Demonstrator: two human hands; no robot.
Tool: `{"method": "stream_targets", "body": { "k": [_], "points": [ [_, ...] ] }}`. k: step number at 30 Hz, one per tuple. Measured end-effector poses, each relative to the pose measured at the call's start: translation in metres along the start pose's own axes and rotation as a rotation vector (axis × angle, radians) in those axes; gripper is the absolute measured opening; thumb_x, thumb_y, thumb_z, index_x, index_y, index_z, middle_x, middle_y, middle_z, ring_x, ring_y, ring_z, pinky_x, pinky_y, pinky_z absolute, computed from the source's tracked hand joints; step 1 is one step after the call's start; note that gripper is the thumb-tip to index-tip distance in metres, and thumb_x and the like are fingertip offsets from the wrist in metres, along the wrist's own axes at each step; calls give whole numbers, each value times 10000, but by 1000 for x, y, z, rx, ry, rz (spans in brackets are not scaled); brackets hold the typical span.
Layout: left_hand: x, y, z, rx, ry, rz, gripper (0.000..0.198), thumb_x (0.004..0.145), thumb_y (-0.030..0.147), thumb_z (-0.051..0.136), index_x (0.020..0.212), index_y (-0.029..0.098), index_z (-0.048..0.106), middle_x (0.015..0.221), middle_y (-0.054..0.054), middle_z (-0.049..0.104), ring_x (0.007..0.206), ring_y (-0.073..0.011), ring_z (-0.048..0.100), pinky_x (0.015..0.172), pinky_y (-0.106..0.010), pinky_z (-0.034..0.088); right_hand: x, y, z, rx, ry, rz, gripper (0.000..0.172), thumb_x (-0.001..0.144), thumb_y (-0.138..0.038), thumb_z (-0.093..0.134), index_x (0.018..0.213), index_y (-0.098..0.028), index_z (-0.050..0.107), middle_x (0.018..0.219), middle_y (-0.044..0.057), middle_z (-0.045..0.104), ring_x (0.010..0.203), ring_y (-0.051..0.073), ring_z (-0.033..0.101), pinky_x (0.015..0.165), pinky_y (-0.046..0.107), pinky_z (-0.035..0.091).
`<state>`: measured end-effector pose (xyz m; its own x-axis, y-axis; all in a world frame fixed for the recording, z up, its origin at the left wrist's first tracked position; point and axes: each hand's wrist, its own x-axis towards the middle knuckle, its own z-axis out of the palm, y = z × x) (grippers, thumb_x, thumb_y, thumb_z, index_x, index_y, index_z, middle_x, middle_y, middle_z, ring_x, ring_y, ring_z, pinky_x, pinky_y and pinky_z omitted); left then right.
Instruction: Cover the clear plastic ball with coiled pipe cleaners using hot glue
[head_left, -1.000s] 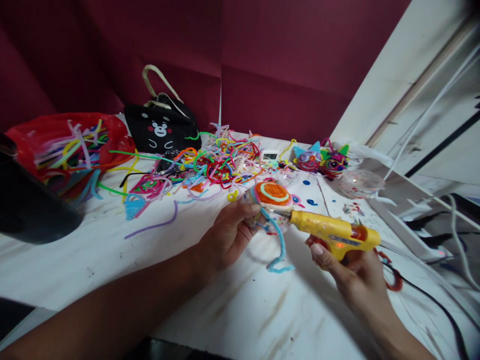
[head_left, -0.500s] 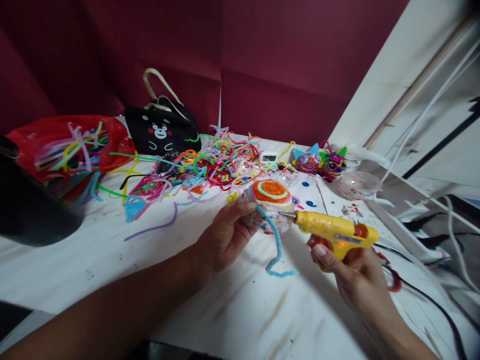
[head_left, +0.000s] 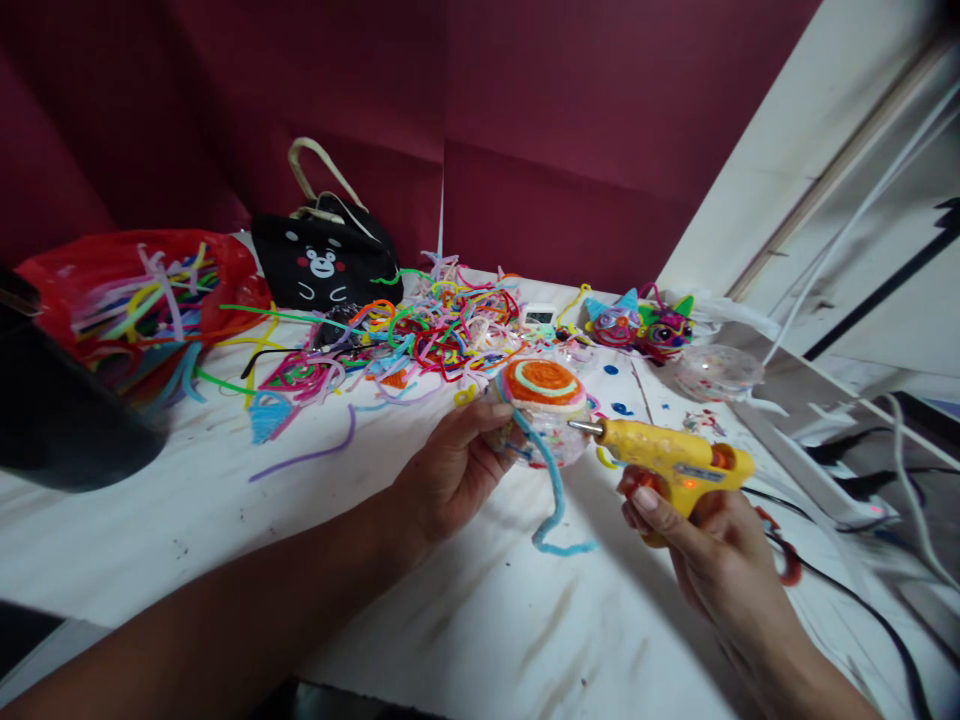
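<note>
My left hand (head_left: 469, 455) grips a clear round plastic piece (head_left: 559, 440) by its left side. Coiled pipe cleaners (head_left: 544, 382) in orange, pale green, white and pink cover its top. A light blue pipe cleaner (head_left: 553, 490) runs along the left edge under my thumb, and its loose end hangs down and bends right near the tabletop. In my right hand (head_left: 694, 530) is a yellow hot glue gun (head_left: 675, 455), its orange trigger under my fingers. The metal nozzle points left at the plastic piece's right side; whether it touches I cannot tell.
Loose pipe cleaners (head_left: 457, 330) lie heaped at the back, beside a black bag (head_left: 322, 260) and a red plastic bag (head_left: 67, 265). Two decorated heads (head_left: 615, 322) and a clear bowl (head_left: 720, 372) stand at back right. A black cylinder (head_left: 67, 400) stands left; a black cable (head_left: 862, 600) trails right.
The glue gun's nozzle has shifted slightly right along the plastic piece, with my right hand. My left hand and the hanging blue pipe cleaner have hardly moved.
</note>
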<state>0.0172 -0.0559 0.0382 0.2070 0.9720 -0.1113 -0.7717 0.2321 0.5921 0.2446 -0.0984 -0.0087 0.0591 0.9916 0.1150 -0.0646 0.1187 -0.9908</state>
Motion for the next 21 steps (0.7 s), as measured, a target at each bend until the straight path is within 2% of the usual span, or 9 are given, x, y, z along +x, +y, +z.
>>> {"method": "stream_targets", "body": {
  "k": [5,11,21],
  "points": [
    [1,0,0,-10,-5,6,172,671,84,713,834,126,676,747,-2,710,689,-107,643,728,-221,518,1,2,1,33,-28,20,185,777,-295,794,853,-163,689,805,62,640,676,144,559,508,238,416],
    [1,0,-1,-19,-22,11,175,683,84,707,855,118,695,789,-22,727,728,-121,656,782,-243,531,0,2,1,31,-41,10,155,786,-288,788,870,-184,709,768,40,636,646,130,542,526,242,418],
    [1,-4,-4,23,-40,46,143,677,119,733,816,131,701,788,-19,724,743,-135,658,810,-273,526,2,1,3,-3,-3,46,218,753,-342,811,823,-162,710,768,57,646,645,137,554,509,234,411]
  ]
}}
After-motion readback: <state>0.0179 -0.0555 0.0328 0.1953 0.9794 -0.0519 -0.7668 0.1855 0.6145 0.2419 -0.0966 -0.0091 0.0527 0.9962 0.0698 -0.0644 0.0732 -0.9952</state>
